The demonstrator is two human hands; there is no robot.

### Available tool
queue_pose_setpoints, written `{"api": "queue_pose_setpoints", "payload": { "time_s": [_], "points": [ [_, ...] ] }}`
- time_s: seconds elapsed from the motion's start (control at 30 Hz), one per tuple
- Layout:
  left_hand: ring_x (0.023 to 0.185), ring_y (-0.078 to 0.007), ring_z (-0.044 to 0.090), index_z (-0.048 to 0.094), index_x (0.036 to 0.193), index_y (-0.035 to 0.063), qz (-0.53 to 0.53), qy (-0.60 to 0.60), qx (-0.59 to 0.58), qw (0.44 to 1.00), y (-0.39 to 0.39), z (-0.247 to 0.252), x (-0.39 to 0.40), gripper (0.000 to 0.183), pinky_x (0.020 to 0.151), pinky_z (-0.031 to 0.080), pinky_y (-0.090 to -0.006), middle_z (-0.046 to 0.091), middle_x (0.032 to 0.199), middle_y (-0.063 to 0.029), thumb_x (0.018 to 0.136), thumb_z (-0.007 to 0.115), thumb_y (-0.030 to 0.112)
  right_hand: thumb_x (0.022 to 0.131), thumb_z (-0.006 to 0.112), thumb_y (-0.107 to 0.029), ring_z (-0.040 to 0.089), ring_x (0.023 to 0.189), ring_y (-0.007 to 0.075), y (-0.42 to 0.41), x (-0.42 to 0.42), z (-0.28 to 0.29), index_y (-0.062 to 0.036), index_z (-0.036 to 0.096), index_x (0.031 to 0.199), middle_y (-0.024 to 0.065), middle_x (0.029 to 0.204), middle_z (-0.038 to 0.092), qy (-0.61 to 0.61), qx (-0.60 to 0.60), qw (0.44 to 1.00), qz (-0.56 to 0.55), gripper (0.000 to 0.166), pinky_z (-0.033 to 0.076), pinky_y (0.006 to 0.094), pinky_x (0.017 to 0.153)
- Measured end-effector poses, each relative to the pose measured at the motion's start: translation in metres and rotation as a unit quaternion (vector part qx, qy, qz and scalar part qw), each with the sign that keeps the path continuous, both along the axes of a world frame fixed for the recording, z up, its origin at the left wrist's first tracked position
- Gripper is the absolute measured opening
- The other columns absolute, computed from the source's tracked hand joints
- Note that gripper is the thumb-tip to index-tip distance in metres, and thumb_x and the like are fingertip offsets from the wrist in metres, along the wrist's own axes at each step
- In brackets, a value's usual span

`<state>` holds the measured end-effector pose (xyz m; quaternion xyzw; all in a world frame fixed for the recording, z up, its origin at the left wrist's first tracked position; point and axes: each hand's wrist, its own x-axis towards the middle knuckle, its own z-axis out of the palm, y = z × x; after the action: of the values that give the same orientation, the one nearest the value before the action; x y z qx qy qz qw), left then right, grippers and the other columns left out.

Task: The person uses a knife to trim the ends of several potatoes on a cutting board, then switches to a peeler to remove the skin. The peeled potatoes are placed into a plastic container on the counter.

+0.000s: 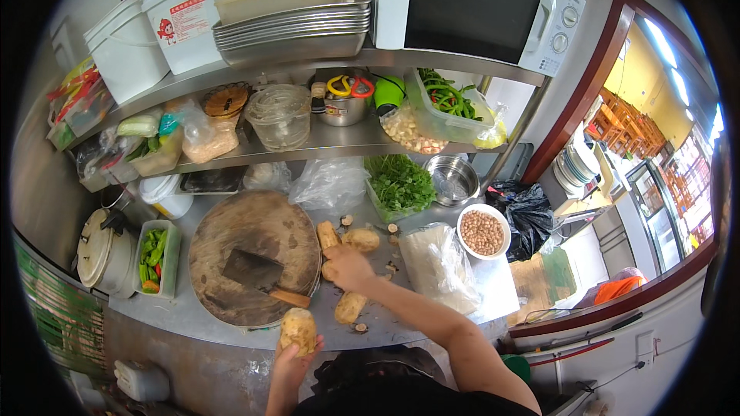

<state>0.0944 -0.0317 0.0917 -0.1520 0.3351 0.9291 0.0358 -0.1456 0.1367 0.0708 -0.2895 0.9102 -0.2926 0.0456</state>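
Observation:
My left hand holds a thick, yellowish-brown root section, apparently lotus root, upright in front of the counter's edge. Over the counter, my right hand reaches into a group of similar sections. Its fingers are at one piece, partly covered by the hand; whether they grip it is hard to see. Other sections lie around it: one behind, one at the back right and one nearer me. On the round wooden chopping block rests a cleaver, its wooden handle towards me.
Small cut-off ends and dark scraps litter the steel counter. Left stand a tub of peppers and a pot. Leafy greens, a plastic-wrapped pack and a bowl of peanuts are right. A loaded shelf overhangs the back.

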Motion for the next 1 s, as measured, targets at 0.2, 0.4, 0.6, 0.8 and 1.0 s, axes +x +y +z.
{"api": "queue_pose_setpoints", "payload": {
  "time_s": [0.2,0.4,0.6,0.8,1.0],
  "points": [
    [0.114,-0.0385,0.062,0.039,0.142,-0.0006,-0.088,0.007,0.005,0.996,0.024,0.007,-0.037,0.065,0.098,0.051,-0.0527,0.058,0.129,-0.0204,0.087,0.065,0.02,0.09,0.061,-0.024,0.054,0.119,0.0365,0.084,-0.036,0.053,-0.0017,0.057,0.121,0.0189,0.124,0.059,0.134,0.07,0.987,-0.052,0.039,0.046,0.0436,0.099],
    [0.114,-0.0373,0.062,0.039,0.143,0.0016,-0.101,-0.016,-0.005,0.995,0.029,0.01,-0.042,0.066,0.097,0.052,-0.0519,0.059,0.128,-0.0193,0.087,0.066,0.022,0.087,0.065,-0.017,0.057,0.113,0.0363,0.101,-0.081,0.124,0.0003,0.057,0.116,0.0188,0.116,0.062,0.113,-0.035,0.992,-0.038,0.035,0.046,0.0453,0.096],
    [0.111,-0.0366,0.063,0.041,0.139,-0.0002,-0.026,-0.031,0.01,0.999,0.015,0.008,-0.033,0.061,0.096,0.052,-0.0496,0.06,0.123,-0.0191,0.087,0.065,0.019,0.087,0.066,-0.015,0.063,0.101,0.0327,0.063,-0.151,0.141,0.0005,0.057,0.112,0.0164,0.104,0.066,0.079,-0.162,0.982,-0.051,0.031,0.05,0.0417,0.088],
    [0.11,-0.037,0.062,0.041,0.139,0.0002,0.083,-0.067,0.017,0.994,-0.001,-0.005,-0.006,0.055,0.095,0.052,-0.0492,0.06,0.122,-0.019,0.091,0.059,0.02,0.087,0.069,-0.018,0.069,0.092,0.0226,0.013,-0.187,0.154,0.0034,0.057,0.118,0.0146,0.104,0.069,-0.042,-0.274,0.958,-0.079,0.04,0.055,0.0334,0.081],
    [0.109,-0.0344,0.062,0.041,0.139,0.001,0.106,-0.082,0.027,0.991,-0.006,-0.009,0.001,0.052,0.095,0.051,-0.0484,0.058,0.123,-0.0183,0.094,0.055,0.021,0.086,0.073,-0.018,0.068,0.09,0.0214,0.039,-0.187,0.155,0.003,0.057,0.116,0.0143,0.102,0.068,-0.024,-0.288,0.953,-0.088,0.04,0.054,0.0324,0.082]
  ]
}}
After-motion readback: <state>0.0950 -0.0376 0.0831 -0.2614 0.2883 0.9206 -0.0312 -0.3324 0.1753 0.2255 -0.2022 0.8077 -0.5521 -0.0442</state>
